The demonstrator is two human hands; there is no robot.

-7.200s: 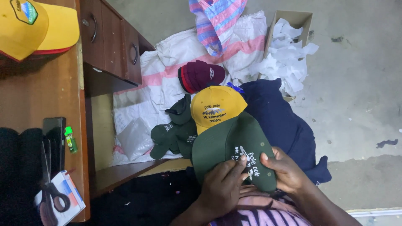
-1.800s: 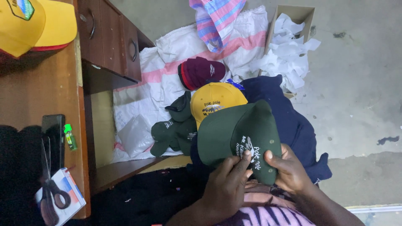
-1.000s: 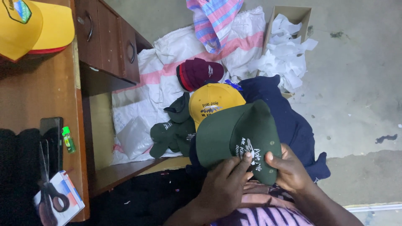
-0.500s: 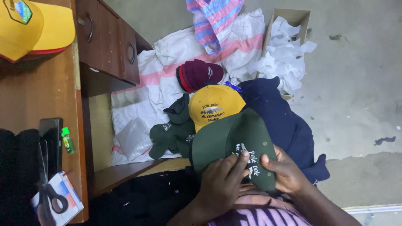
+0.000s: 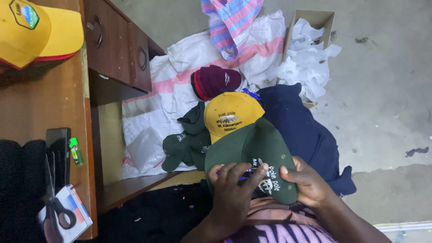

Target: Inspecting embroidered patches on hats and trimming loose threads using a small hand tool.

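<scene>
An open cardboard box (image 5: 325, 20) is seen on the concrete floor (image 5: 382, 103), filled with crumpled white paper scraps (image 5: 306, 63) that spill over its lower edge. Beside it a white woven sack with pink stripes (image 5: 180, 85) is spread out, and on it lie a stack of maroon caps (image 5: 211, 82), a yellow embroidered cap (image 5: 229, 116) and a pile of dark green caps (image 5: 186, 144).

1 dark green cap (image 5: 249, 148) with white embroidery is held over the lap, just below the yellow embroidered cap. It is gripped by both hands: the left hand (image 5: 231, 198) is curled over its front panel with fingers pressed on the embroidery, and the right hand (image 5: 308, 182) is closed on its right edge with the thumb on top.
</scene>
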